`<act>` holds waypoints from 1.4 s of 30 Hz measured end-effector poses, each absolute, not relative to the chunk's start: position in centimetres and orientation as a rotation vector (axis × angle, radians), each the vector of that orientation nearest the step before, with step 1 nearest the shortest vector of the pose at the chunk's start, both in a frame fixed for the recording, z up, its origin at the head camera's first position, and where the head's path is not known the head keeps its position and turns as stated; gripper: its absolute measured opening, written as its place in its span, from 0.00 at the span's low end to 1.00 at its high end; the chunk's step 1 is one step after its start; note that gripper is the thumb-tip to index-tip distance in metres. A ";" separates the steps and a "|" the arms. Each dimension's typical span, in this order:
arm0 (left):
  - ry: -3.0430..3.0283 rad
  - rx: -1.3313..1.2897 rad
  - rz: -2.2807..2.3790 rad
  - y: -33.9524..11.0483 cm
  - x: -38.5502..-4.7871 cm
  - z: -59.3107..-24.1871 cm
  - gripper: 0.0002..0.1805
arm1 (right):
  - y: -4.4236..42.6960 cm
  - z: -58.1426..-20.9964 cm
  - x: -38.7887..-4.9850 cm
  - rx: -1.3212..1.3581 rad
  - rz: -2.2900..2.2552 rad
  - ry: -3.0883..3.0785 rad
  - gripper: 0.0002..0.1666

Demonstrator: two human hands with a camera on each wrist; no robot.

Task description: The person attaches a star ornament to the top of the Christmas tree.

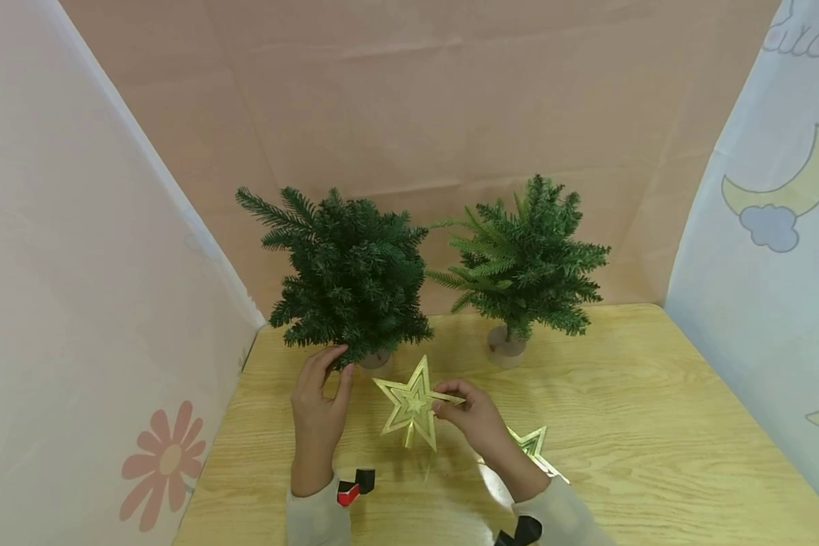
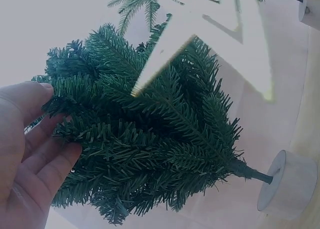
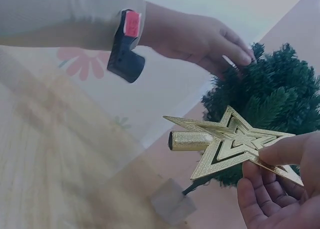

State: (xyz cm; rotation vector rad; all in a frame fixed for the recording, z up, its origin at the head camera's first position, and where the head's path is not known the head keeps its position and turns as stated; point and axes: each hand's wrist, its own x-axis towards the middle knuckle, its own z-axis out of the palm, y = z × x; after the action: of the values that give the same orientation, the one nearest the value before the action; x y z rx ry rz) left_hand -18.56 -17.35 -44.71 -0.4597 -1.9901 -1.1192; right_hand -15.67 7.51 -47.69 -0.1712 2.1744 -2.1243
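A dark green artificial Christmas tree [image 1: 355, 273] stands at the back left on a round base [image 2: 288, 184]. My left hand [image 1: 319, 417] is at its near branches, thumb and fingers loosely around the branch tips [image 2: 75, 96]. My right hand [image 1: 481, 425] pinches one point of a gold star tree topper [image 1: 415, 402] between thumb and fingers. The star's short hollow tube [image 3: 191, 140] points down in the head view. In the left wrist view the star is washed out in front of the branches, apart from my left hand.
A second green tree [image 1: 532, 258] stands at the back right on its round base [image 1: 507, 347]. Another gold star [image 1: 534, 446] lies on the wooden table [image 1: 641, 425], partly hidden by my right forearm. Cloth walls [image 1: 450, 114] enclose the table's back and sides.
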 end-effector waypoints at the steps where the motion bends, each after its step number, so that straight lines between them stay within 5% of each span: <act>1: -1.989 -0.462 -1.120 -17.3 -18.5 -44.7 0.21 | 7.5 -47.5 -15.7 -0.181 -2.128 2.176 0.16; 42: -2.012 -0.440 -1.044 -17.5 -18.4 -44.6 0.22 | 8.3 -42.0 -13.9 -0.245 -2.165 2.231 0.18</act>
State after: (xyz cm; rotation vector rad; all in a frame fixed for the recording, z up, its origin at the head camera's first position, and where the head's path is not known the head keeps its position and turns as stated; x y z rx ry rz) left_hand -18.40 -17.46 -44.60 -0.4405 -2.0116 -1.0443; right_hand -13.92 8.25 -41.96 -0.2451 2.2314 -2.1651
